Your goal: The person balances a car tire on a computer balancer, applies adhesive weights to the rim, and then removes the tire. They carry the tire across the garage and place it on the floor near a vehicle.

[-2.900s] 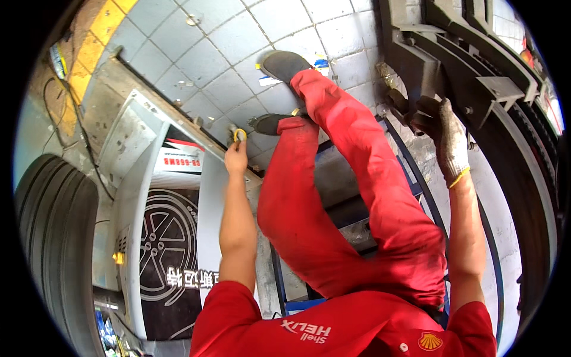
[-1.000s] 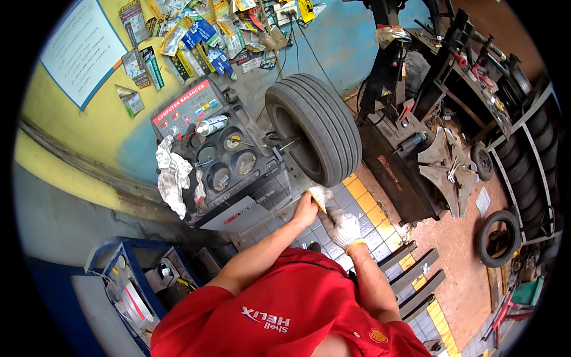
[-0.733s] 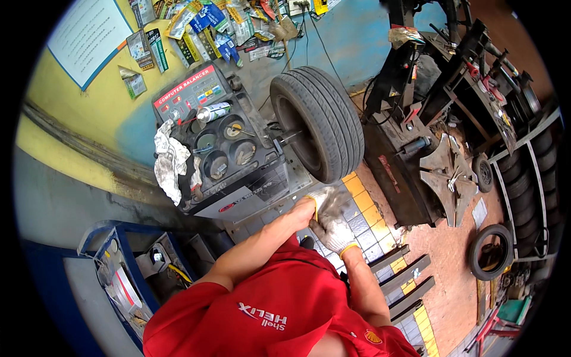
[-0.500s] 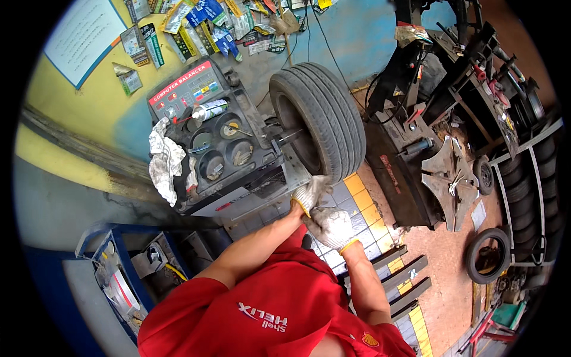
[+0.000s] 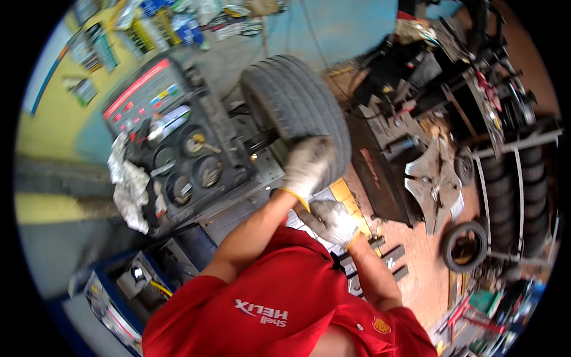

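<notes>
A black car tyre stands upright at the side of a wheel balancer, at the end of its shaft. My left hand, in a pale knitted glove with dark, dirty fingers, is closed on the near lower edge of the tyre. Its fingertips are partly hidden and blurred. My right hand, also gloved, is just below and to the right of the left hand. It is loosely open, with thumb and bent fingers apart, and nothing shows in it.
On the balancer's tray lie a spray can, a crumpled white cloth and small parts in round cups. A blue tool cart stands at lower left. A tyre-changing machine, a loose tyre and a tyre rack are at right.
The view has turned, so the balancer and tyre appear further left. My left hand has moved up onto the tyre from below its edge. The right hand has come away from the left wrist.
</notes>
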`<act>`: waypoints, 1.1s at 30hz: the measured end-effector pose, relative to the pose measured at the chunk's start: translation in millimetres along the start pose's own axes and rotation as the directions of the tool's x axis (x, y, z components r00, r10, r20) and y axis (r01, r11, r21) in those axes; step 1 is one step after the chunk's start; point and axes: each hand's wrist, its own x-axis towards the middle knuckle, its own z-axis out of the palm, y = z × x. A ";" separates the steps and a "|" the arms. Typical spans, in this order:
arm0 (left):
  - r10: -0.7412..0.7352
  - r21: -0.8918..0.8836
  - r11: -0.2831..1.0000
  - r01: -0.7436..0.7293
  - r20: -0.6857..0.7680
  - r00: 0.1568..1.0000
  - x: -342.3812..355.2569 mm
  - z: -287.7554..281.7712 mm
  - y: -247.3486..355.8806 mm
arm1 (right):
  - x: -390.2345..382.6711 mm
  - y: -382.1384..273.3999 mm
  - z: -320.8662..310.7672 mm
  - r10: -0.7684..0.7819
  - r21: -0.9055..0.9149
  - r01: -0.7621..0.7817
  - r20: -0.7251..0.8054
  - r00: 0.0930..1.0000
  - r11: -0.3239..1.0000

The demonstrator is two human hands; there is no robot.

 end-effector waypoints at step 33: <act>-0.326 -0.007 0.846 0.533 -0.797 0.508 109.3 38.3 -46.6 | 236.2 400.5 12.4 0.462 0.205 -0.595 0.456 0.761 0.777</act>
